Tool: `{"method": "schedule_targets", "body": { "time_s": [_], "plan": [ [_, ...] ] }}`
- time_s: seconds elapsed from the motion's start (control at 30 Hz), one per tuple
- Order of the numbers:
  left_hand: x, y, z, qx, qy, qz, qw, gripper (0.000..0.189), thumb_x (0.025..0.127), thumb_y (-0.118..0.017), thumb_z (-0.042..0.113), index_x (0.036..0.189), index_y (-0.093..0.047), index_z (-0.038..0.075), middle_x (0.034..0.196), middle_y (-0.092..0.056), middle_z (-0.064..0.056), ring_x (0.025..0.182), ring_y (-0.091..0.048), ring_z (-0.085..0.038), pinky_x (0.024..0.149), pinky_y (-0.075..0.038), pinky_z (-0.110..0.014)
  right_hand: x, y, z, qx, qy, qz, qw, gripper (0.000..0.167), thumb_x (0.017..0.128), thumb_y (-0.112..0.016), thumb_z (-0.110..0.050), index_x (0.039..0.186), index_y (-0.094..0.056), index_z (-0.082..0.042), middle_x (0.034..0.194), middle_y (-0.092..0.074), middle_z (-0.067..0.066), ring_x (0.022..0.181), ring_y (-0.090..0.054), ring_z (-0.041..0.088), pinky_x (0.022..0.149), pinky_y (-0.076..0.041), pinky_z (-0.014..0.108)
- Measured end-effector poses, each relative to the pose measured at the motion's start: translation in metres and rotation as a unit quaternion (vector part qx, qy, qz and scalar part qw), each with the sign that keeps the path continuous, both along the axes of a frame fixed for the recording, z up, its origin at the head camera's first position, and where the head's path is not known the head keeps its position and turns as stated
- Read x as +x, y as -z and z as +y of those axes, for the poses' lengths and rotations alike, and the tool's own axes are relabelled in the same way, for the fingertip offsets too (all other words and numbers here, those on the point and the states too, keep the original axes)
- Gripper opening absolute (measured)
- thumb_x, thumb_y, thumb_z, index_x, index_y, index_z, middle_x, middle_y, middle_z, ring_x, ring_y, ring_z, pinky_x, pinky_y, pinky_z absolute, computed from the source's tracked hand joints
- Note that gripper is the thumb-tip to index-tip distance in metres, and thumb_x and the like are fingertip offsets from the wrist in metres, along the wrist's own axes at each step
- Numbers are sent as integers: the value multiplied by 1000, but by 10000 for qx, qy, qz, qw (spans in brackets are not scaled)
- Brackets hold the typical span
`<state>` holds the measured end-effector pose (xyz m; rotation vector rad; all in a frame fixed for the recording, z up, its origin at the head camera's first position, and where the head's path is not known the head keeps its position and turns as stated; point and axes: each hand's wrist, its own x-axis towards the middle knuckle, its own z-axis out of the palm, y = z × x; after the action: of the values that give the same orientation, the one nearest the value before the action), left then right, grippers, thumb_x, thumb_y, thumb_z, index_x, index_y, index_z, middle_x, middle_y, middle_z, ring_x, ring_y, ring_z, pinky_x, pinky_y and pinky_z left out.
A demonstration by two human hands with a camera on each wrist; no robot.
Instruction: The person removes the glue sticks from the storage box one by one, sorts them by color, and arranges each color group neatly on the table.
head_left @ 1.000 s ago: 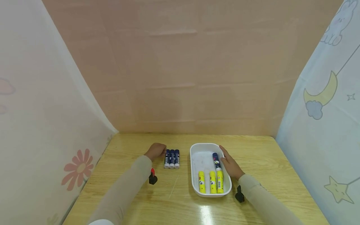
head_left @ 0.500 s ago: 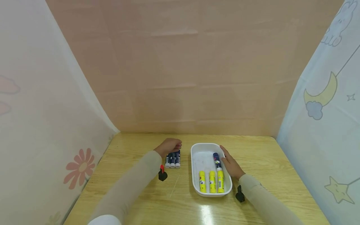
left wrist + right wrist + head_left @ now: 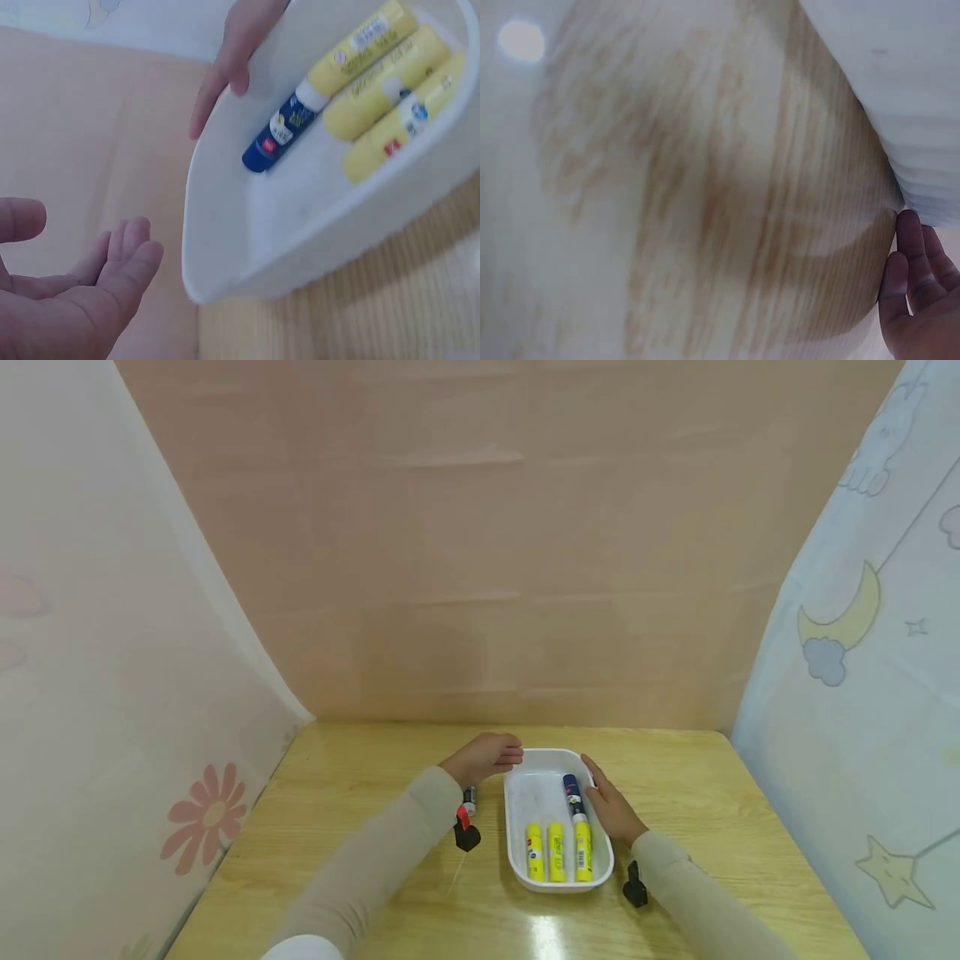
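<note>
From where I stand, the white tray (image 3: 534,793) sits on the tabletop (image 3: 675,777), right in front of the person. The left hand (image 3: 483,758) is just off the tray's far left corner, open, thumb away from the fingers, with nothing in it. The right hand (image 3: 615,810) lies along the tray's right side, fingers fairly straight against the outside wall, thumb at the rim.

In the tray, three yellow sticks (image 3: 556,852) lie side by side at the near end. A dark blue stick (image 3: 573,797) lies beyond the rightmost one, its white end up against it. Another blue-and-white stick (image 3: 469,798) peeks out on the tabletop, left of the tray, mostly hidden by the left hand and its beige sleeve (image 3: 397,843).
</note>
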<state>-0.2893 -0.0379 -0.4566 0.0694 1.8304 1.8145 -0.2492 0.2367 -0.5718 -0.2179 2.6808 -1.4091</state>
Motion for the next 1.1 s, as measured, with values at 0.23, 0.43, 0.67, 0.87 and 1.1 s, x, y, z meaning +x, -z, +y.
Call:
{"method": "schedule_targets", "body": {
  "time_s": [0.23,0.43,0.67,0.87,1.1],
  "plan": [
    [13,8,27,181,-21,-412,9990,38,101,-52,24,126,-55,-4,116,-62,-13,117,-57,-31,105,-41,-44,0,-4,-4,13,42,-30,10000,56,107,-33,-19,157,-11,-25,159,-21,16,142,-22,42,111,-17,61],
    [20,21,45,163,-212,-704,9972,37,100,-53,25,120,-57,-5,121,-59,-20,114,-58,-31,105,-42,-44,-1,-6,-8,17,11,-59,10000,56,107,-34,-19,157,-11,-25,159,-20,17,142,-21,42,112,-16,60],
    [29,35,64,27,-488,-1018,9936,45,100,-51,28,125,-54,-9,122,-59,-23,112,-59,-32,105,-42,-45,-1,-4,-10,76,-25,89,9999,56,107,-34,-20,157,-11,-29,158,-22,18,140,-25,43,111,-19,61],
    [33,44,76,-146,-787,-1152,9901,47,99,-48,27,123,-52,-13,115,-59,-24,108,-58,-33,100,-46,-42,1,-4,-10,41,-47,352,9994,56,106,-35,-17,157,-14,-21,156,-25,22,138,-28,45,110,-21,63],
    [29,48,83,4,-1268,-1315,9832,50,98,-48,28,130,-46,-11,111,-53,-24,99,-55,-30,97,-48,-40,0,-3,-7,-16,-61,254,9997,56,106,-36,-18,157,-14,-24,157,-24,19,140,-25,43,111,-19,61]
  ]
}}
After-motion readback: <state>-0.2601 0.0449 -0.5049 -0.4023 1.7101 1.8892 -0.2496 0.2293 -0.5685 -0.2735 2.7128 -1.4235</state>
